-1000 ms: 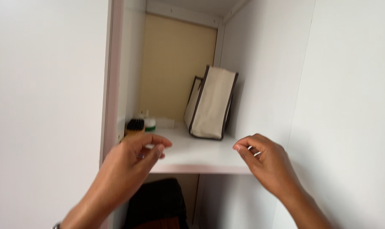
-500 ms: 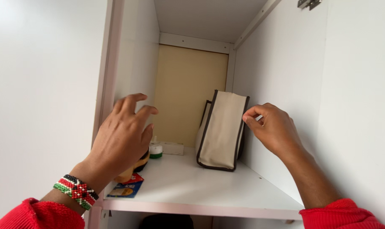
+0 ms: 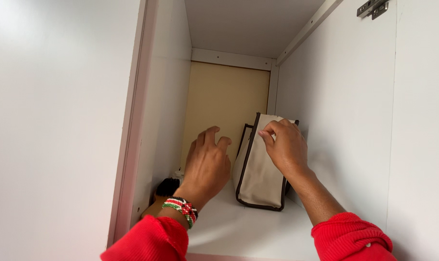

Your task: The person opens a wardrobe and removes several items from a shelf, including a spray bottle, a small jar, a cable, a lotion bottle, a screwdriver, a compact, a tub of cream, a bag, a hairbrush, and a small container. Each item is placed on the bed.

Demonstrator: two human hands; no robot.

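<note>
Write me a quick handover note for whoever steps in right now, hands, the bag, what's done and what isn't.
Right hand: fingers pinched at the top edge of the beige tote bag.
Left hand: open, empty, beside the bag, not clearly touching it.
Bag: upright at the back of the white cupboard shelf, against the right wall.
Small items sit at the shelf's left.
Done: the bag is reached. Left: it is not lifted; it rests on the shelf.

The tote bag [image 3: 258,169] is made of cream canvas with dark brown trim along its edges and dark handles. It stands upright at the back of the white shelf, leaning a little toward 1 o'clock, with its narrow side turned to the camera, beside the right wall.
</note>
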